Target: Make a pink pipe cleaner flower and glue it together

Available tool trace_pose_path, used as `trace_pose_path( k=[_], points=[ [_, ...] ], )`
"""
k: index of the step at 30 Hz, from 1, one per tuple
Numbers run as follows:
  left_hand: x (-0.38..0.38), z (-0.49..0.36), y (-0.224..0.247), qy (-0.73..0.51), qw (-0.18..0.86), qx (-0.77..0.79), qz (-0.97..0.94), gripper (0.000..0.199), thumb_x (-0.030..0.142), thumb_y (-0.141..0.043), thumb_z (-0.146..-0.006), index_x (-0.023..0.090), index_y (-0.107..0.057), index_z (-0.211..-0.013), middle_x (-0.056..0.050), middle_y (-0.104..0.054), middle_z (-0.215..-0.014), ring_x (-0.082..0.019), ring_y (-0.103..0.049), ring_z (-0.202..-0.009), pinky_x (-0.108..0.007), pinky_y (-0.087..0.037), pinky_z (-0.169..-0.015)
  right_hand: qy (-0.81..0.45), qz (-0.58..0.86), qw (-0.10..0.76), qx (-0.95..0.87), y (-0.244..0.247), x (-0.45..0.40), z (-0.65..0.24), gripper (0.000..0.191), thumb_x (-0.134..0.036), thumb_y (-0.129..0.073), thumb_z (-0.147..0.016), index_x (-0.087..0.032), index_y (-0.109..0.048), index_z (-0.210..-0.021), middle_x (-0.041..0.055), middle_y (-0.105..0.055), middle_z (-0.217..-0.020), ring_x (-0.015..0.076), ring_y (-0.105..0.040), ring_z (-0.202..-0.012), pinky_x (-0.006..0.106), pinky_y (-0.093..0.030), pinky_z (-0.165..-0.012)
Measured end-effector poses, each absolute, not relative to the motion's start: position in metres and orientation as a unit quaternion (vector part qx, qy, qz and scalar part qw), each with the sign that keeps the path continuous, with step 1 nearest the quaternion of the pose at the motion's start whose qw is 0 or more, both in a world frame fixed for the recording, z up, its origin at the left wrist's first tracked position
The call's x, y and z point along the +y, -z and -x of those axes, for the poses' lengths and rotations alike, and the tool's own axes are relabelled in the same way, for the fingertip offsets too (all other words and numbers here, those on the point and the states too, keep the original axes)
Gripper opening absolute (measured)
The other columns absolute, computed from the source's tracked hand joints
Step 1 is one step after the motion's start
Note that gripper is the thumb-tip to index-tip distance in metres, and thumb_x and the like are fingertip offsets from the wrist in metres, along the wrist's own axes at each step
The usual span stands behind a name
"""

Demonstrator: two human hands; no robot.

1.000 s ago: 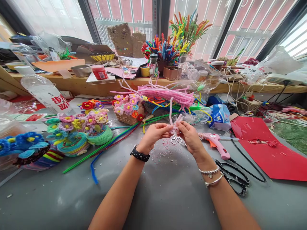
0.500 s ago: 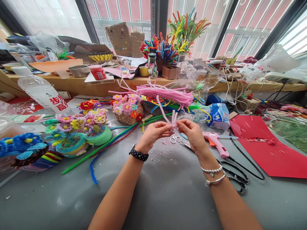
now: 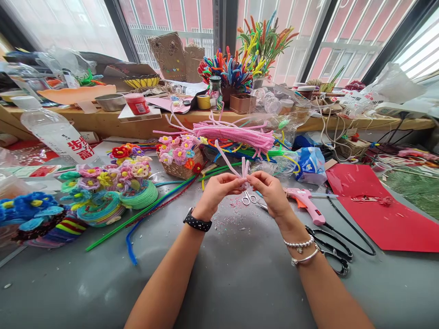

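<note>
Pink stems [image 3: 243,167] pinched in L grip [image 3: 219,189] & R grip [image 3: 270,189], silver scissors [image 3: 249,198] under, glue gun [image 3: 311,206] nr R.

Clear red-lettered bottle [image 3: 56,133] at left, metal bowl [image 3: 110,103] beside red jar [image 3: 137,106], blue-and-white packet [image 3: 311,162]

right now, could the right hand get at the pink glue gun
Probably yes: the pink glue gun lies beside the right hand, its handle uncovered, though that hand may need to release the pink pipe cleaners.
</note>
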State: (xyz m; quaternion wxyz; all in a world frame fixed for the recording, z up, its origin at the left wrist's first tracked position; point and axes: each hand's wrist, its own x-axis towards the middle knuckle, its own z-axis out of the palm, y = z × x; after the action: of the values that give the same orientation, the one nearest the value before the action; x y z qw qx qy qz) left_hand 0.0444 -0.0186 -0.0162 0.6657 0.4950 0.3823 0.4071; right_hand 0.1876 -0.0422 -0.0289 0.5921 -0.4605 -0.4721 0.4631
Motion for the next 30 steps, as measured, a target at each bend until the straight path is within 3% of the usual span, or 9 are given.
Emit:
trace_pose_path(
  k=[4, 10, 22, 25, 30],
  points=[
    [-0.021, -0.049, 0.017, -0.439, 0.608, 0.384, -0.538, 0.022, 0.032, -0.068, -0.060, 0.012, -0.063, -0.069, -0.003, -0.064, -0.066, -0.011, -0.058, -0.061, -0.024, -0.046, -0.063, -0.583, 0.423, 0.605, -0.341, 0.030, -0.042, -0.183, 0.014, -0.029, -0.069, -0.053, -0.020, -0.060, -0.058, -0.0038, -0.054, -0.062, 0.0083, -0.044, -0.058, 0.023, -0.034, -0.057],
    [-0.020, -0.052, 0.022, -0.474, 0.498, 0.391, -0.612, 0.021, 0.033, -0.064, -0.064, 0.014, -0.062, -0.071, -0.003, -0.064, -0.068, -0.013, -0.059, -0.065, -0.026, -0.046, -0.066, -0.660, 0.417, 0.601, -0.172, 0.034, -0.041, -0.177, 0.011, -0.023, -0.069, -0.052, -0.021, -0.063, -0.061, -0.0052, -0.056, -0.060, 0.0054, -0.040, -0.050, 0.021, -0.034, -0.050],
    [-0.020, -0.049, 0.017, -0.434, 0.596, 0.367, -0.567, 0.022, 0.030, -0.068, -0.059, 0.013, -0.061, -0.071, -0.002, -0.063, -0.068, -0.011, -0.057, -0.064, -0.024, -0.047, -0.063, -0.597, 0.438, 0.607, -0.287, 0.032, -0.042, -0.177, 0.015, -0.034, -0.066, -0.057, -0.020, -0.062, -0.063, -0.0014, -0.059, -0.066, 0.0106, -0.048, -0.061, 0.025, -0.037, -0.058],
    [-0.019, -0.046, 0.016, -0.417, 0.669, 0.347, -0.507, 0.020, 0.026, -0.070, -0.058, 0.013, -0.059, -0.069, 0.000, -0.061, -0.065, -0.009, -0.057, -0.060, -0.021, -0.046, -0.062, -0.525, 0.464, 0.613, -0.365, 0.032, -0.043, -0.178, 0.022, -0.040, -0.060, -0.065, -0.019, -0.059, -0.061, -0.0003, -0.055, -0.064, 0.0109, -0.047, -0.060, 0.027, -0.037, -0.060],
    [-0.017, -0.040, 0.011, -0.377, 0.751, 0.327, -0.432, 0.016, 0.020, -0.070, -0.057, 0.013, -0.058, -0.066, 0.002, -0.060, -0.063, -0.005, -0.056, -0.056, -0.017, -0.044, -0.059, -0.186, 0.499, 0.609, -0.587, 0.023, -0.049, -0.184, 0.012, -0.028, -0.055, -0.073, -0.023, -0.060, -0.083, 0.0029, -0.053, -0.085, 0.0139, -0.048, -0.072, 0.030, -0.040, -0.067]
  ],
)
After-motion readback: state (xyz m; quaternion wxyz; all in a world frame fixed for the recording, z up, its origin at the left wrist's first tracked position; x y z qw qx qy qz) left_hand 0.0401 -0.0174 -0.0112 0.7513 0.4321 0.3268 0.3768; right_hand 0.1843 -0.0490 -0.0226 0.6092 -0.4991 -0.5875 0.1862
